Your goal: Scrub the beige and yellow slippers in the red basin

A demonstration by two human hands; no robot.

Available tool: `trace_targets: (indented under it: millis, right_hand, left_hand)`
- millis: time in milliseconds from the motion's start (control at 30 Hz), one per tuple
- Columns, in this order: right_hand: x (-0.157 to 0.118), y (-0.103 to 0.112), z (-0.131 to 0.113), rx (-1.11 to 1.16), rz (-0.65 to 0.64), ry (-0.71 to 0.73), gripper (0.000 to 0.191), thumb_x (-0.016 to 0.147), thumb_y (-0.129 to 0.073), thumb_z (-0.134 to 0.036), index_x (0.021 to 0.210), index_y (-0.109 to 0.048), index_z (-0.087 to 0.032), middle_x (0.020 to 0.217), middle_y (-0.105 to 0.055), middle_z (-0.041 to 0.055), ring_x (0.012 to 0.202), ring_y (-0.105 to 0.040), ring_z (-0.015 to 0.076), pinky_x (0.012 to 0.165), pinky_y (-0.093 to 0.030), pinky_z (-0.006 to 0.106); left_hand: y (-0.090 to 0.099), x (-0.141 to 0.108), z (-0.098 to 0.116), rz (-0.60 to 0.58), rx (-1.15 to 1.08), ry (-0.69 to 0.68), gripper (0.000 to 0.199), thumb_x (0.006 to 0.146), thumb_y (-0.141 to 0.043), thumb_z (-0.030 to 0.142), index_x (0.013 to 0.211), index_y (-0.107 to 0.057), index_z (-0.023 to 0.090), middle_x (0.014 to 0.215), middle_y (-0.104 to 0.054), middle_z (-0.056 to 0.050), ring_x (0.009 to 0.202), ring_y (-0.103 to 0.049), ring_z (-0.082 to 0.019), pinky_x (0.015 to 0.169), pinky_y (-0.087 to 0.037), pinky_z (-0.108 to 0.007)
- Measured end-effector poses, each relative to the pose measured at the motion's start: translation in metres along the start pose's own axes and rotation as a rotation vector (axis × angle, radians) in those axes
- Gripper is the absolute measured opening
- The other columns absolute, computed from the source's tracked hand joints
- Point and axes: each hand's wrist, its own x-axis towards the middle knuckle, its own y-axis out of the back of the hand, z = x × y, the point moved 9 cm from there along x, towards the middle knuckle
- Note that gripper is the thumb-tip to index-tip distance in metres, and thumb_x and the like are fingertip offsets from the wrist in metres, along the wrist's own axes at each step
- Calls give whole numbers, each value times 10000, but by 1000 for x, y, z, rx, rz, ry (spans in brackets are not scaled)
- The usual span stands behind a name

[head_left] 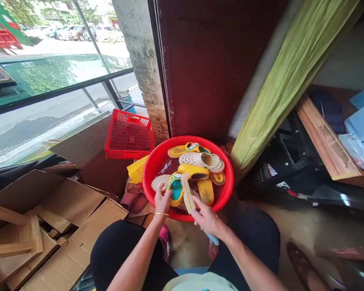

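Over a round red basin [229, 182], my left hand [161, 200] is closed on the heel side of a yellow slipper [176, 189] with a teal inside. My right hand [206, 217] grips a scrub brush [187, 193] with pale bristles; its light blue handle shows below the hand. The bristles lie against or just beside the slipper's right edge, which I cannot tell exactly. Around it in the basin are a beige clog [197, 159], another yellow clog [192, 170], an upturned yellow sole [205, 191] and a patterned yellow slipper [178, 151]. Dark water shows between them.
A red plastic crate [130, 154] stands behind the basin on the left. Open cardboard boxes [69, 258] with wood pieces lie at left. A green curtain [273, 97] hangs at right, near a wooden shelf [327, 137]. Another person's foot [303, 264] is at lower right.
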Motion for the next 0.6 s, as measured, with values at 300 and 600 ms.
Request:
trace_targets:
  millis: [300, 600]
  right_hand:
    - [48, -18, -30, -289, -200, 24, 362, 973, -448, -210, 1282, -636, -203, 877, -738, 31, 671, -684, 141, 676, -508, 230]
    - [79, -29, 1, -84, -279, -136, 330, 896, -509, -153, 1194, -649, -177, 713, -611, -49, 487, -578, 83, 469, -396, 159]
  left_hand:
    - [-9, -17, 48, -30, 413, -555, 581, 816, -598, 284, 1384, -534, 175, 1213, -651, -137, 1103, -638, -284, 993, -521, -486]
    - [-16, -17, 27, -132, 419, -500, 646, 842, -632, 339, 1438, -467, 151, 1351, -597, -188, 1227, -604, -316, 1048, -498, -509]
